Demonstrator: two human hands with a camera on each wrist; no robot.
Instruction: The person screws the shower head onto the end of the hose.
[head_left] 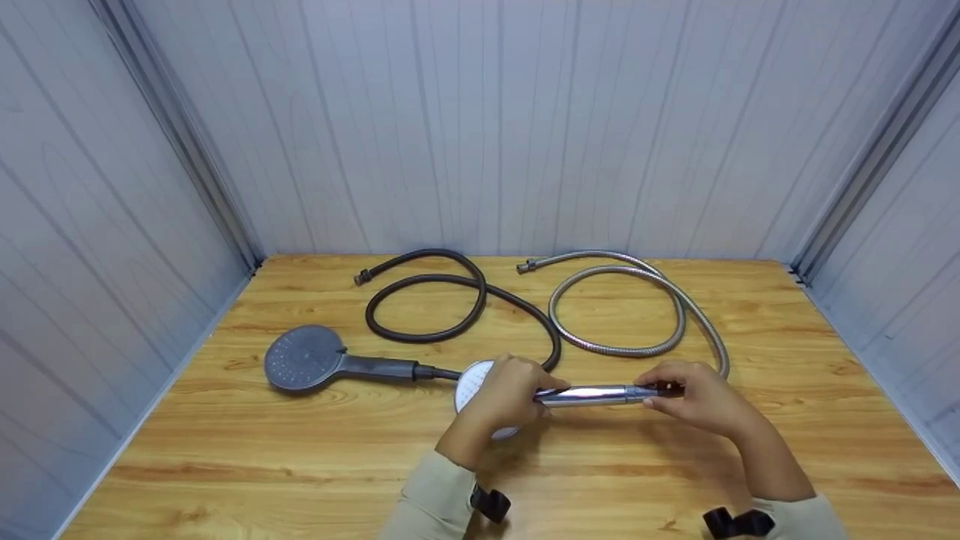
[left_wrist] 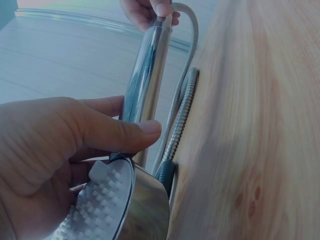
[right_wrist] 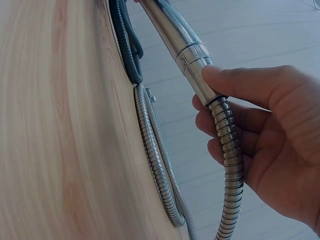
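My left hand (head_left: 504,399) grips a chrome shower head (left_wrist: 145,205) near its neck, thumb across the handle, with the white nozzle face partly behind the hand. The chrome handle (head_left: 589,395) points right, held above the table. At its far end my right hand (head_left: 694,397) pinches the metal connector (right_wrist: 200,82) of the silver hose (right_wrist: 230,160) between thumb and fingers. The connector sits against the handle's end, in line with it. From there the silver hose bends away and runs back to a loop on the table.
A dark grey shower head (head_left: 304,358) lies at the left, joined to a black hose (head_left: 427,337) looped behind it. The loose hose ends lie toward the back of the wooden table (head_left: 300,465). White panel walls (head_left: 480,127) stand at the back and both sides.
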